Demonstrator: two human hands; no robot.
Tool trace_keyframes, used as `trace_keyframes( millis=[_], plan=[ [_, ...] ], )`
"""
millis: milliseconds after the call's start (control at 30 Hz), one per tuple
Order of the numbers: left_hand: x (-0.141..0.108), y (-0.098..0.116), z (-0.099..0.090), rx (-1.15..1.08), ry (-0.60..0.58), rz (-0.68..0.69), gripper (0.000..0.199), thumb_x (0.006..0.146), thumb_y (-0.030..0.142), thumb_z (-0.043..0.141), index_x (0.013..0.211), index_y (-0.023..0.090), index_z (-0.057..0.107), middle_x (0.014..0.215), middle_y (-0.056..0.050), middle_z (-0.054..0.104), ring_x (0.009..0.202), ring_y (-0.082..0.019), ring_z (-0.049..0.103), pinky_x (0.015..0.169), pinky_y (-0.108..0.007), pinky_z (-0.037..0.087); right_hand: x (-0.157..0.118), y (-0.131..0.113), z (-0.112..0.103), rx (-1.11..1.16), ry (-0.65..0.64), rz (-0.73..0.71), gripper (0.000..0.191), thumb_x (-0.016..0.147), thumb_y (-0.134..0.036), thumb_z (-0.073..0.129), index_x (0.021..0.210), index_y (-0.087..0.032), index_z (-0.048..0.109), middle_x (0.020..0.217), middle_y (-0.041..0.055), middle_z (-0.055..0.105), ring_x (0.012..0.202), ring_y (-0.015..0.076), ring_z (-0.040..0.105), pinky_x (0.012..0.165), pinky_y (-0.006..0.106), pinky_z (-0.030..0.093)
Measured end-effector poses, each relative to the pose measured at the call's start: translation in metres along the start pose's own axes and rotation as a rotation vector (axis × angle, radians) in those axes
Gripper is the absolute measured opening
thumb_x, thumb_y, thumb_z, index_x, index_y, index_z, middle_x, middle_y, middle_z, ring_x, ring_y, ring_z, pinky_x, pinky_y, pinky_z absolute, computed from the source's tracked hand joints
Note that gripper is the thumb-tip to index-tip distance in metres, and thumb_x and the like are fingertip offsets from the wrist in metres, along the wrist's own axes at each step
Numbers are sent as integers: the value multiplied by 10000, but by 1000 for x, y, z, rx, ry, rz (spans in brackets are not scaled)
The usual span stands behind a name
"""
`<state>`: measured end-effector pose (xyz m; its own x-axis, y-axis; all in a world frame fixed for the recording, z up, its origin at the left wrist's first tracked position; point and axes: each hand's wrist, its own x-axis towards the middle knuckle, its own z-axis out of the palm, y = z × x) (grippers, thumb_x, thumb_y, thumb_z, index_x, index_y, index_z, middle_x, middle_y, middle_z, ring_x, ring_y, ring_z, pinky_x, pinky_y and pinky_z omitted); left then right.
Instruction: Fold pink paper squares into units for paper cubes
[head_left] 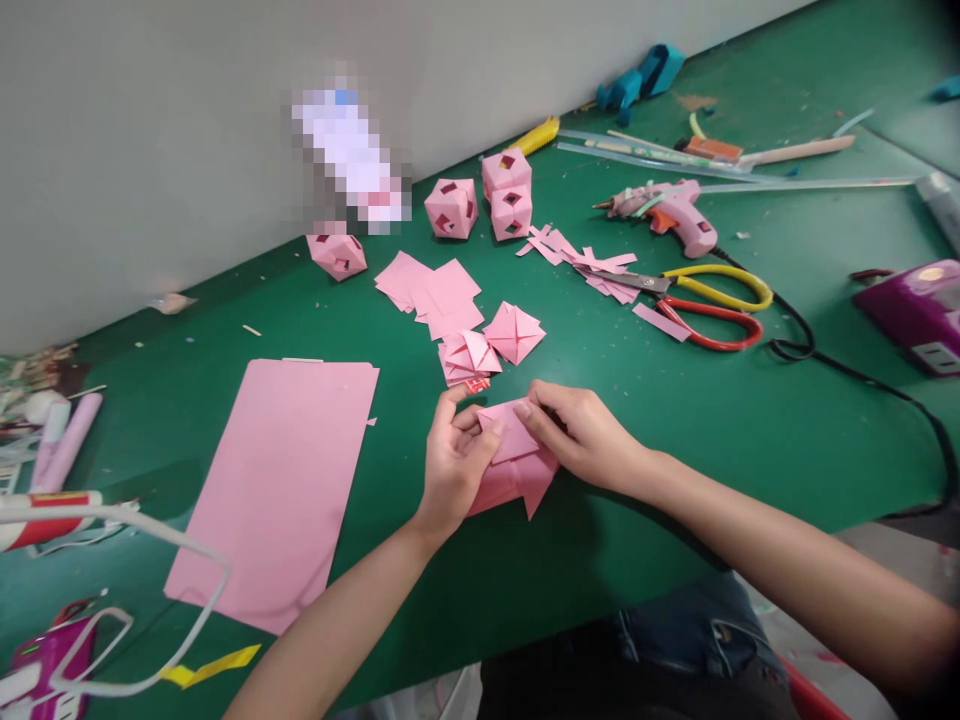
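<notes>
Between my two hands is a folded pink paper piece (514, 432), held just above the table. My left hand (456, 455) pinches its left side with the thumb on top, and a red-and-white wrap covers one fingertip. At the upper right edge my right hand (574, 425) grips the paper between thumb and fingers. More pink paper (536, 475) with a pointed corner shows below, partly hidden by the hands. Just beyond my fingers lie folded pink squares (515, 333) and a stack of flat pink squares (442, 297).
A stack of pink sheets (292, 470) lies left. Pink paper cubes (451, 208) with cut-out holes stand near the wall. Scissors (720, 305) rest by paper strips (559, 245) at right, near a pink glue gun (675, 210) with a trailing cord. A white cable (217, 600) loops at lower left.
</notes>
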<state>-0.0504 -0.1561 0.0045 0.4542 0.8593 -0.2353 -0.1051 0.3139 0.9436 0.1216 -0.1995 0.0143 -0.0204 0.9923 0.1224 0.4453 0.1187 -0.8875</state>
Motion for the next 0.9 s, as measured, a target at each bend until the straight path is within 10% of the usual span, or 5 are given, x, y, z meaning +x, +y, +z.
trace_keyframes(
  millis=[900],
  plan=[
    [-3,2,2,95,41,32,450,815,262,760,1186,231,507,791,39,620,675,-94,634,651,-190,520,2,-1,-4,28,-87,78,371,1047,-371,362,706,-224,359,588,-56,399,514,105,363,535,254,282]
  ],
)
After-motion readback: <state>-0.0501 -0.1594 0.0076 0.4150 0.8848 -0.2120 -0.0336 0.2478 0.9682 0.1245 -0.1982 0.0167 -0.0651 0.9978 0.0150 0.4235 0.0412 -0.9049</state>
